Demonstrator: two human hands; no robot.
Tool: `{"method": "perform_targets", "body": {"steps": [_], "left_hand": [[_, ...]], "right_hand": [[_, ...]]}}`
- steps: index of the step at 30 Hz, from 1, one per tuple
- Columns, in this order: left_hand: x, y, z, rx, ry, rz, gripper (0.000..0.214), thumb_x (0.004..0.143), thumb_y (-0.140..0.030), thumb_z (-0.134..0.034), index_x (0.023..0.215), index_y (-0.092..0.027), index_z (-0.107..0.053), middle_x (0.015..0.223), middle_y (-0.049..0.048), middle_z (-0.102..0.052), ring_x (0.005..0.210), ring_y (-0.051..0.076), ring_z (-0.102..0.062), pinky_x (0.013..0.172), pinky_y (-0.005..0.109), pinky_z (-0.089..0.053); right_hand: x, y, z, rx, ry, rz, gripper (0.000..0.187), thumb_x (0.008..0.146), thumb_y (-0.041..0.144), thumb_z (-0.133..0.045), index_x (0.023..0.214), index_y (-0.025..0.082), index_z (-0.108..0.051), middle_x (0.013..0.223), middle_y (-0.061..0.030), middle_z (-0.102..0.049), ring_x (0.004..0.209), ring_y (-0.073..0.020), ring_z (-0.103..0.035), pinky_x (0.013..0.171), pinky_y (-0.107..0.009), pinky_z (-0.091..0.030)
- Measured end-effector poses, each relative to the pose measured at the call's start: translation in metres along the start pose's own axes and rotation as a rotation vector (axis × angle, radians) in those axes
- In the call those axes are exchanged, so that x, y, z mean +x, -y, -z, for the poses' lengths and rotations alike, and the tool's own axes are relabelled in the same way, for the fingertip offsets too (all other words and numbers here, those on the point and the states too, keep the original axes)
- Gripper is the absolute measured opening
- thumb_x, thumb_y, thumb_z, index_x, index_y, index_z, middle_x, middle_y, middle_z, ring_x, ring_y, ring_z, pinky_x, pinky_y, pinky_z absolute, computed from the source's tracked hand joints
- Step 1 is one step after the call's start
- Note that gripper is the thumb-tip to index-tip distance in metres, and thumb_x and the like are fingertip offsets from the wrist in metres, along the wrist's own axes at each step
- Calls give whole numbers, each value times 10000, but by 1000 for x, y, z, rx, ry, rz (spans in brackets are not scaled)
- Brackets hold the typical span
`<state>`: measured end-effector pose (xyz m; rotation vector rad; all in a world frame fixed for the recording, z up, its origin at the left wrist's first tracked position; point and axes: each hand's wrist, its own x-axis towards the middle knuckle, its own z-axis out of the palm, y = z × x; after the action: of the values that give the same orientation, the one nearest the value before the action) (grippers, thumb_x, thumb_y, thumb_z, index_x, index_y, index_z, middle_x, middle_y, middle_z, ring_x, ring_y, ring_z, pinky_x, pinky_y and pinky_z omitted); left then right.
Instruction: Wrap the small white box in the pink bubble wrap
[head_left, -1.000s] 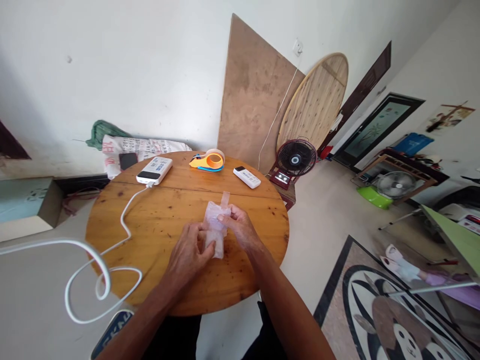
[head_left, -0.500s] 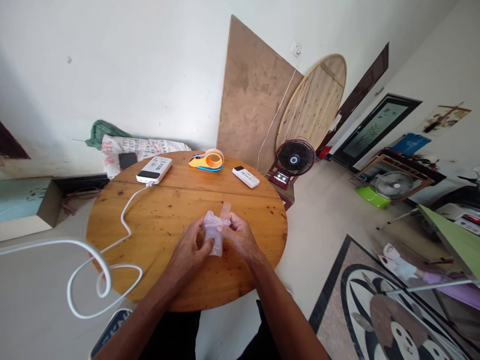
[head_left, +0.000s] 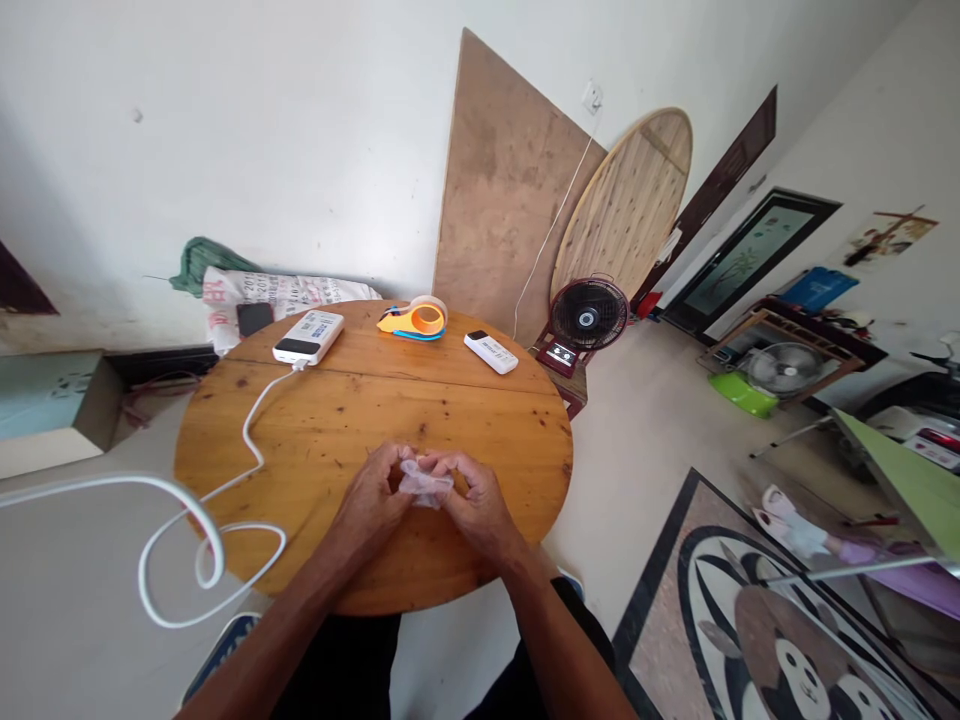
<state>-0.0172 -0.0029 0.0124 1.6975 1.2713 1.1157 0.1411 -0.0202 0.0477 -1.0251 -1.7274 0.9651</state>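
Together, both hands are pinching one small crumpled piece of clear plastic film (head_left: pixel 424 482) over the near middle of the round, knotty wooden table (head_left: pixel 352 420). The left hand (head_left: pixel 373 497) is curling its fingers inward and gripping the film's left side, while the right hand (head_left: pixel 474 494) is closing its fingers on the right side, so the film is showing only as a pale wad between the fingertips, held just above the tabletop. Both forearms are reaching in from the near edge of the table. Further out to the left, a white charging cable (head_left: pixel 251 440) is running across the wood and looping off the table's near-left edge; its far end is plugging into a white rectangular power bank (head_left: pixel 308 336) lying near the far-left rim. Beside that, at the far edge, an orange and blue tape dispenser (head_left: pixel 414 318) is sitting with a roll of tape in it, and a white remote control (head_left: pixel 490 352) is lying to its right. Beyond the table, a small black electric fan (head_left: pixel 588 316) is standing on the floor in front of a round wooden board (head_left: pixel 630 200) leaning against the wall.
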Motion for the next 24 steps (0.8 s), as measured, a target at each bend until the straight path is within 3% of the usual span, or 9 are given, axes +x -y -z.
{"method": "perform_targets", "body": {"steps": [15,24], "left_hand": [[0,7,-1,63,2,-96,96,780,-282,-522,840,-215,-489,911,14,-599,848,177,-584,747,305,-468],[2,4,2,104,46,-121,103,801,-293,-489,858,-213,-519,855,9,-590,806,176,-567,739,315,-462]], "right_hand": [[-8,-12,0,-202,-15,169,146,782,116,-503,860,223,-566,1098,-61,-601,1079,-169,-565,924,-302,-436],[-10,-16,-2,-238,0,151,188,779,103,-485,886,237,-563,1136,-56,-594,1114,-177,-553,947,-323,-431]]}}
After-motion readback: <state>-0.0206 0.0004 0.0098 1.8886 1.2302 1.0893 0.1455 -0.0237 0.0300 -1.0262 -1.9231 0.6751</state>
